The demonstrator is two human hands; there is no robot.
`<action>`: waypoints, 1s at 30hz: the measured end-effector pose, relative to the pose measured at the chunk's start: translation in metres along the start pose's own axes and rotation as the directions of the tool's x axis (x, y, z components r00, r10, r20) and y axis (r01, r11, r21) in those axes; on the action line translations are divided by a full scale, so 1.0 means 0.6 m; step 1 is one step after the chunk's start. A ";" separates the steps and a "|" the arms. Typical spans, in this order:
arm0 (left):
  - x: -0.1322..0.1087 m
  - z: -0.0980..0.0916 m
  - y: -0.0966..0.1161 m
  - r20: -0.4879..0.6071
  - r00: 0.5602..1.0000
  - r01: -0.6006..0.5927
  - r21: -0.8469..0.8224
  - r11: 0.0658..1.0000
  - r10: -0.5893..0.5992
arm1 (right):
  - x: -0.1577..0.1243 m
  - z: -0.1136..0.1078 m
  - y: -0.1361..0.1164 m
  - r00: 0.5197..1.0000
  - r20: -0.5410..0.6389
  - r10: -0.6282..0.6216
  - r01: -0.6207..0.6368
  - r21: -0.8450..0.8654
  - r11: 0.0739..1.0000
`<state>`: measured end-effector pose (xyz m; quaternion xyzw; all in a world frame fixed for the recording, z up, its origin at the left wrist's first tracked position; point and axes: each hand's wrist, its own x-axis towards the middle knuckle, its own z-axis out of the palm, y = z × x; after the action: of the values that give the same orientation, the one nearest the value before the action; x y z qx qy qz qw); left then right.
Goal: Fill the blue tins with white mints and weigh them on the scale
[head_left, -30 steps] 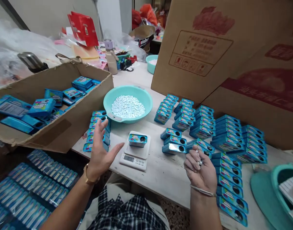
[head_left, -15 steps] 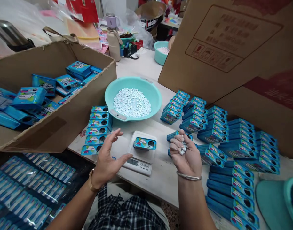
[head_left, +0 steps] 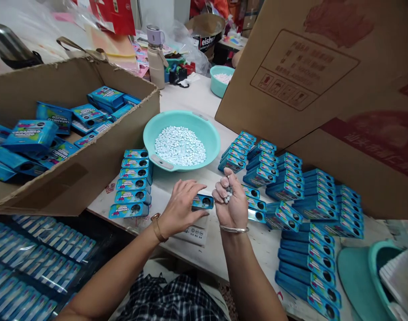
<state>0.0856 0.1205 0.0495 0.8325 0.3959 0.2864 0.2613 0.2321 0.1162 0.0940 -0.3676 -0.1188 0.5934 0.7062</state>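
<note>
The left hand (head_left: 182, 207) arched over the left part of a blue box (head_left: 201, 203), its thumb and fingers spread to either side; whether they touched the box could not be told. The right hand (head_left: 233, 200), just right of the box, was curled, its fingers closed around a small clutch of pale pieces (head_left: 228, 195). The box stood on the white scale (head_left: 197, 236), on the near side of the turquoise basin (head_left: 209, 133). The step, judged to be topping up the box by weight, called for a steadied box, pieces released a few at a time over its dark circle (head_left: 206, 202), and the left hand lifted away before any weight was read. The box's visible top was blue, with pale lettering left of the dark circle.
</note>
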 end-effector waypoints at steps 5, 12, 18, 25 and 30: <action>-0.001 0.009 -0.001 -0.010 0.999 0.033 0.007 0.999 -0.033 | -0.001 0.002 0.002 0.999 0.031 0.027 -0.027 -0.005 1.000; -0.010 0.014 -0.009 -0.028 0.996 0.086 -0.078 0.993 -0.088 | -0.001 -0.038 -0.008 0.996 -0.080 0.050 -0.041 0.105 0.994; -0.012 -0.017 0.036 -0.079 0.997 0.007 -0.024 1.000 -0.009 | -0.030 -0.087 0.008 0.930 -0.318 0.183 -0.114 0.224 0.968; 0.040 -0.038 0.105 0.175 0.968 -0.242 0.480 0.843 0.179 | -0.034 -0.093 0.036 0.897 -0.283 0.339 -0.220 0.380 0.899; 0.049 -0.035 0.121 0.251 0.961 -0.240 0.542 0.805 0.117 | -0.035 -0.085 0.042 0.894 -0.215 0.394 -0.259 0.470 0.844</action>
<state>0.1235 0.1086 0.1204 0.9309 0.3533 0.0916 0.0132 0.2382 0.0782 0.0473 -0.3044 0.1897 0.6538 0.6662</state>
